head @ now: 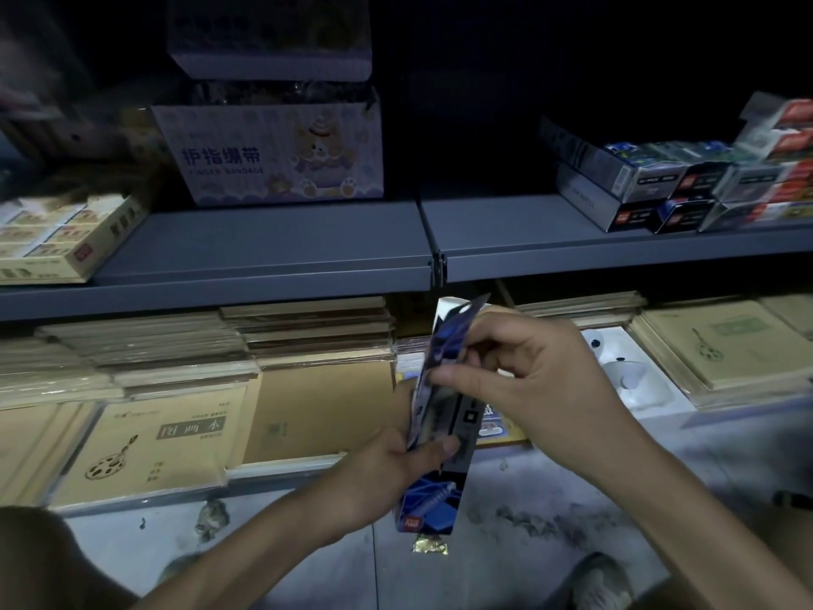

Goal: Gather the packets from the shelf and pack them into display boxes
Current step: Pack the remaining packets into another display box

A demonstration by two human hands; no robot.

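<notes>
Left hand [398,466]: clasps the upright display box [440,499] from the side.
Right hand [523,372]: fingertips pinch a blue packet [442,350] at the box's open top.
Shelf [264,248]: grey, behind.

The shelf [264,248] at twelve o'clock looks like matt grey painted metal. The box [444,499] at six o'clock is printed cardboard with a slight sheen; the packet [442,345] above it seems glossy foil or plastic, though blurred. Notebooks [158,438] at nine o'clock have matt kraft-paper covers. The floor [550,521] is smooth, scuffed.
</notes>
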